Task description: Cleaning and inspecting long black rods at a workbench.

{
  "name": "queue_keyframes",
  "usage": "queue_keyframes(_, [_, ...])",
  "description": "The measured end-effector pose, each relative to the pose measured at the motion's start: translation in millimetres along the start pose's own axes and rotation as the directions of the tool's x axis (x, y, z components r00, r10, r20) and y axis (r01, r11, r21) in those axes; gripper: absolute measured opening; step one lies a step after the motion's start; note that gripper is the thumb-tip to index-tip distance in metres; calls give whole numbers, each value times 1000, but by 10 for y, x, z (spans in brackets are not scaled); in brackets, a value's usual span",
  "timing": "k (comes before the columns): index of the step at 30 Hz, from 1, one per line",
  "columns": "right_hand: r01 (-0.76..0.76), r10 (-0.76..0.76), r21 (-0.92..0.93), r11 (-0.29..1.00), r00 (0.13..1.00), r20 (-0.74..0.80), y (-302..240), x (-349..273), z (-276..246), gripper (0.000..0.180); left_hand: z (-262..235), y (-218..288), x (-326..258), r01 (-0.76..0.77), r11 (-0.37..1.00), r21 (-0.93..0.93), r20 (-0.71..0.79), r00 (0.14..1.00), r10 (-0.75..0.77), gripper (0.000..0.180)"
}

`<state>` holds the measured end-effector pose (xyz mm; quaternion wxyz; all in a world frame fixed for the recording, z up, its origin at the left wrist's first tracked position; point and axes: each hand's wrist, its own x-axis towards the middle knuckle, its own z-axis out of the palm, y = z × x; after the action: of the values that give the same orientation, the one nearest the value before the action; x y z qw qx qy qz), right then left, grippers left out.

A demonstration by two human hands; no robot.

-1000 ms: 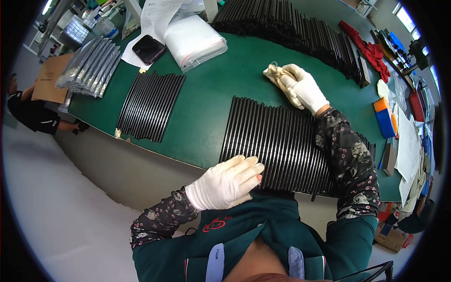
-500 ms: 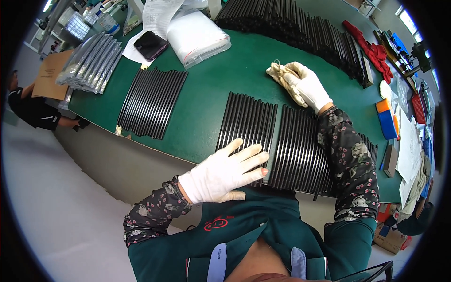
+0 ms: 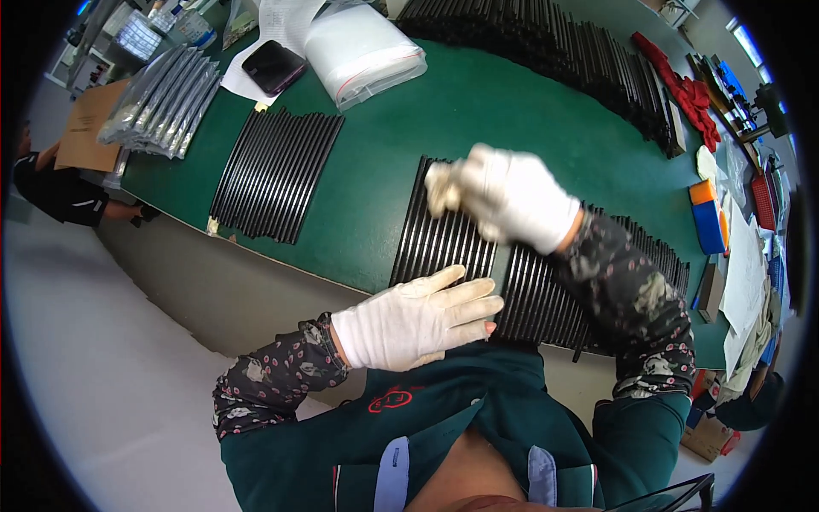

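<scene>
My left hand (image 3: 418,320), in a white glove with one bare fingertip, lies with fingers stretched over the near ends of a row of black rods (image 3: 415,235). My gloved right hand (image 3: 520,200) is closed round a cream cloth (image 3: 442,189) at the far part of that same row; both are smeared by motion. Just to the right, a second row of black rods (image 3: 539,294) lies side by side, partly hidden under my right forearm. Another row of black rods (image 3: 273,175) rests apart on the left of the green table (image 3: 363,205).
A large stack of black rods (image 3: 546,64) fills the far side. Clear plastic bags (image 3: 367,55), a phone (image 3: 273,66) and bagged bundles (image 3: 162,102) lie at far left. A red cloth (image 3: 678,90) and a blue-orange block (image 3: 707,218) are at right. Another person (image 3: 60,188) stands at left.
My right hand has swept left and nearer with the cloth, from the bare table onto the row of rods. My left hand has shifted slightly right, its fingers still flat.
</scene>
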<state>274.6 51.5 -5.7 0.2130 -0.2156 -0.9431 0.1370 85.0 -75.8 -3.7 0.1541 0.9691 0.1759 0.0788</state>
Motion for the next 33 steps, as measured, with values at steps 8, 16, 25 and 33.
queue_keyframes(8, [260, -270, 114, 959, 959, 81, -476, 42, 215, 15, 145, 28, -118, 39, 999, 23, -205, 978, -33, 62])
queue_keyframes(16, [304, -308, 145, 942, 951, 4, -427, 286, 208, 11, 71, -23, -50, 1, 1000, -31, 3, 1000, -1, 61])
queue_keyframes(25, [153, -145, 91, 984, 986, -87, -201, 396, 103, 17, 13, -69, -23, -22, 995, -95, -10, 1000, 21, 63])
queue_keyframes(33, [-440, 410, 297, 847, 898, 159, 285, 472, -45, 16, -13, -49, -4, -18, 997, -77, 31, 999, 21, 63])
